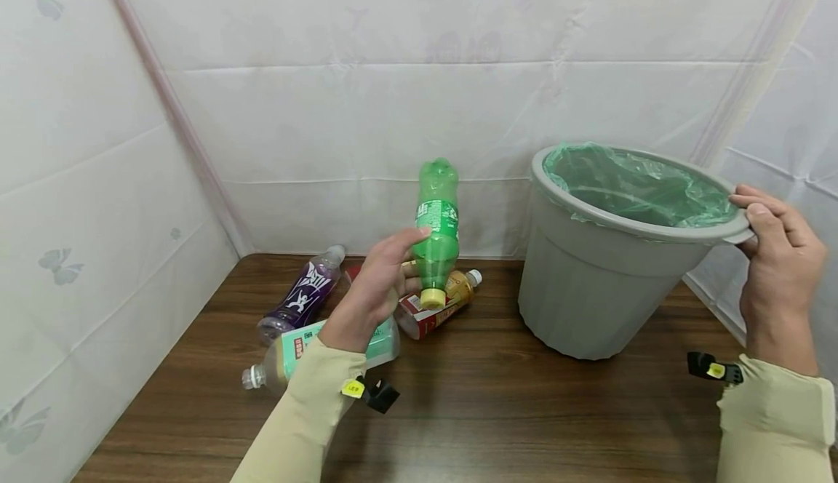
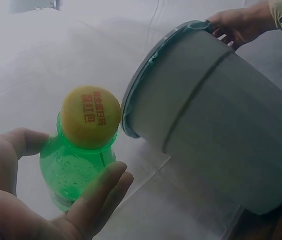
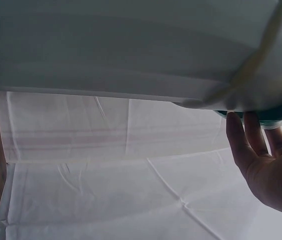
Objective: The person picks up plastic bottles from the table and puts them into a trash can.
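Note:
My left hand (image 1: 382,276) holds a green plastic bottle (image 1: 437,250) above the table, its yellow cap (image 2: 92,117) pointing down and toward me. In the left wrist view the thumb and fingers lie around the bottle's shoulder. On the right, my right hand (image 1: 782,250) grips the rim of a grey trash bin (image 1: 589,286), thumb on top and fingers beneath. The bin leans, its base partly on the table. A green plastic bag (image 1: 655,185) lines it and folds over the rim. From the right wrist view, the fingers (image 3: 253,132) reach the bin's edge.
Below and left of the held bottle lie a purple-labelled bottle (image 1: 306,290), a bottle with a mint-green label (image 1: 382,343) and one with an orange-red label (image 1: 452,297). Something red shows behind them. White sheeting (image 1: 366,105) walls the brown wooden table (image 1: 458,410).

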Tool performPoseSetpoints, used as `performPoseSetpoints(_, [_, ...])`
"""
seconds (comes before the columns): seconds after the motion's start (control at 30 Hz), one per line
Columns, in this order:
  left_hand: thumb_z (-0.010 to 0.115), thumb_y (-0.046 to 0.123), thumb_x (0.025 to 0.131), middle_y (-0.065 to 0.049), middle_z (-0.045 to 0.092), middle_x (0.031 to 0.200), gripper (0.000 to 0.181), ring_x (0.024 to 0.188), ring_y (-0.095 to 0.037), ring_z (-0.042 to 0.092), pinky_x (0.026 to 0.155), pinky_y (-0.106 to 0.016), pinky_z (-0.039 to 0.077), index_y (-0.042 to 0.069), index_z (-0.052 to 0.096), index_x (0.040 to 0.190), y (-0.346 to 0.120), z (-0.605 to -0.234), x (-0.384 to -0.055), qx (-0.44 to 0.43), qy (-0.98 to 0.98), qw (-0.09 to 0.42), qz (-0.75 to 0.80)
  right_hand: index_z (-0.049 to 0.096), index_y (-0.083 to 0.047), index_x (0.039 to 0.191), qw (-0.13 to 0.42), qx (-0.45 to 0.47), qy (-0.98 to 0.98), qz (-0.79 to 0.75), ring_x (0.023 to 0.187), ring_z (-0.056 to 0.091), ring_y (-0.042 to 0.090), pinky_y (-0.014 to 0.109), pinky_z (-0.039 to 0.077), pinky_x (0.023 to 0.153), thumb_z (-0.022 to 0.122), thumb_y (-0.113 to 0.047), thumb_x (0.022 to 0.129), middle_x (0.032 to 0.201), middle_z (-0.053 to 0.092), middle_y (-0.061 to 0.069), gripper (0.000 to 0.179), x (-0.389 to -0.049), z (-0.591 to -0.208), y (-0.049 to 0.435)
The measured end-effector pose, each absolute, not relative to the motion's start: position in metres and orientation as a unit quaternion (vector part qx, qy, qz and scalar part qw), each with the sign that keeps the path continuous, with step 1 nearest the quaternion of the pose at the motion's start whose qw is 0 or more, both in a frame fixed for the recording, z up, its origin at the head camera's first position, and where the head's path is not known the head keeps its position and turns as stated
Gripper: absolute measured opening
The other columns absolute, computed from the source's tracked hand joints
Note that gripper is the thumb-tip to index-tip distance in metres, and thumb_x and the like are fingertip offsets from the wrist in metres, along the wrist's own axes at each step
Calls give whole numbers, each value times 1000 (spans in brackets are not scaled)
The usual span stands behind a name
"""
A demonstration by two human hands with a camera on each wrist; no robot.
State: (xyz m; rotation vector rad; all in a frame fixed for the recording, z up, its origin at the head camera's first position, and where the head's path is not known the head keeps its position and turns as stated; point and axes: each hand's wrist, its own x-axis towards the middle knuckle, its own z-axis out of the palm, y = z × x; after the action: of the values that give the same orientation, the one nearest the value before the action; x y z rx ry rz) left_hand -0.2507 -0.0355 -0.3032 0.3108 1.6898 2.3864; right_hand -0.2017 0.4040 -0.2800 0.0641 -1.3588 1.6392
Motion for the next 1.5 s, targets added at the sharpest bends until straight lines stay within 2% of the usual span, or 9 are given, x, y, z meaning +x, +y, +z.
performPoseSetpoints(0.3, [63, 28, 103, -13, 69, 105, 49, 85, -23, 73, 76, -36, 64, -6, 55, 137, -23, -299, -249, 118, 579, 108, 799, 74, 11, 119, 486, 31, -564, 666, 123, 61, 20, 12, 55, 81, 67, -6, 104, 132, 68, 11, 24, -203, -281, 405])
performPoseSetpoints(0.83, [63, 28, 103, -15, 68, 107, 50, 86, -26, 74, 76, -38, 64, -7, 54, 138, -4, -296, -246, 135, 565, 121, 805, 73, 13, 121, 483, 37, -565, 668, 122, 62, 20, 12, 55, 81, 69, -8, 104, 133, 68, 12, 27, -201, -280, 403])
performPoseSetpoints(1.5, [65, 28, 101, -11, 67, 105, 50, 84, -20, 71, 71, -31, 62, -6, 56, 137, 22, -290, -239, 149, 541, 129, 817, 73, 14, 120, 484, 40, -561, 670, 121, 62, 20, 13, 56, 79, 67, -6, 104, 132, 68, 12, 26, -201, -281, 403])
